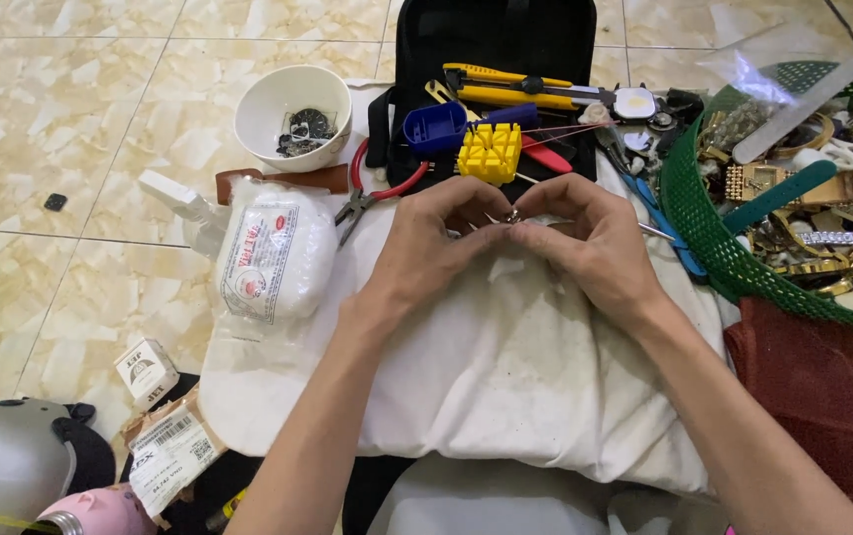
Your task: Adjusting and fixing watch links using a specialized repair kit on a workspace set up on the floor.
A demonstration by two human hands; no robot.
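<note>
A plump white plastic packet with a red-printed label lies just beyond the left hand, on the white cloth's edge. Nearer the person, well to that hand's left, a small white box and a torn carton bearing a white barcode label sit on the floor.

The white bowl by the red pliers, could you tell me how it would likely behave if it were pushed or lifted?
The white bowl looks like rigid ceramic, so probably stiff, breakable and fairly heavy for its size. It holds only a few small dark metal parts, which would likely slide and rattle. Standing upright, it seems unlikely to tip.
</note>
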